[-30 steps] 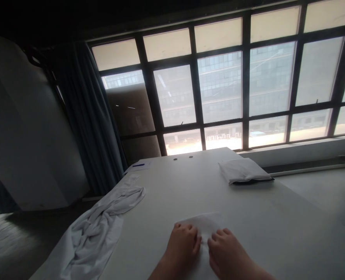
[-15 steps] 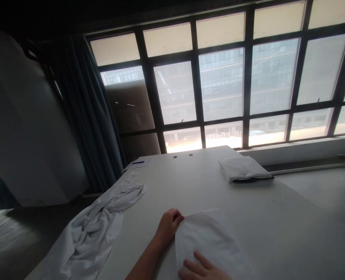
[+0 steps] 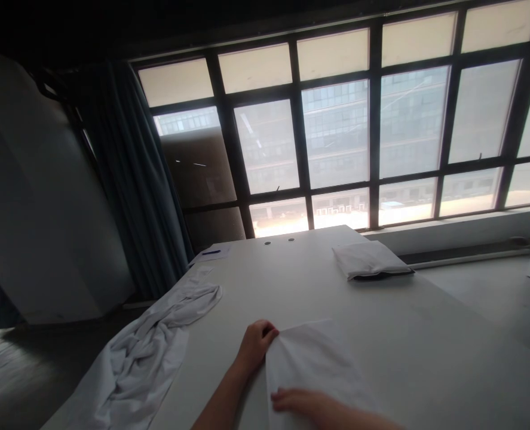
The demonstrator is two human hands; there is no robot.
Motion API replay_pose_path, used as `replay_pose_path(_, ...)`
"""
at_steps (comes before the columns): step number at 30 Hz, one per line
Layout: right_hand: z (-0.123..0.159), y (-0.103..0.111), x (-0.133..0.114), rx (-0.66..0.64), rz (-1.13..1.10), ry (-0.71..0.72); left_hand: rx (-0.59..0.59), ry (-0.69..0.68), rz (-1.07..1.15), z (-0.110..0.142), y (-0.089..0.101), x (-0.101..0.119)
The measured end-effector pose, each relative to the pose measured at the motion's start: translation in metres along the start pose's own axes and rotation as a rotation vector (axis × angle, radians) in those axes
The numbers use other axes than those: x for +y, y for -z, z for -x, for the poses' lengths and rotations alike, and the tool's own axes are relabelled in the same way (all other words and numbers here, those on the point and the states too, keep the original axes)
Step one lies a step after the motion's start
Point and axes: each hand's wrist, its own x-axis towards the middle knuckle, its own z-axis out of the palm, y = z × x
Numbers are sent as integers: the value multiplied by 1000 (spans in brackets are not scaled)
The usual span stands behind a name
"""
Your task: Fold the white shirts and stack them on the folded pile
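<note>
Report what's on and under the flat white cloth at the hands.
The right hand is over the cloth; the left hand holds its far left corner. White tabletop shows around it; anything underneath is covered.

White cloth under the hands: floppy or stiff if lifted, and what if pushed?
Probably floppy: the white cloth shows soft creases. Likely light for its size, as it looks thin and lies low on the table. Pushed, it would probably bunch up rather than tip, being spread nearly flat.
</note>
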Motion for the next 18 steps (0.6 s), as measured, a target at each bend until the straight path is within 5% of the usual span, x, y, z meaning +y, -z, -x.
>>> replay_pose_path(3, 11, 44, 11, 226, 230, -244, -5, -16, -14, 0, 5, 2)
replay_pose_path(5, 19, 57, 29, 267, 354, -387, -1, -24, -34, -1, 11, 7)
replay_pose_path(10, 26, 41, 71, 253, 429, -502, 33, -128, -119, 13, 10, 54)
replay_pose_path(14, 22, 31, 85, 292, 460, -513, -174, -313, -191, 45, -27, 95)
replay_pose_path(18, 27, 41, 99, 313, 494, -625, -405, -293, -212, 64, -47, 94)
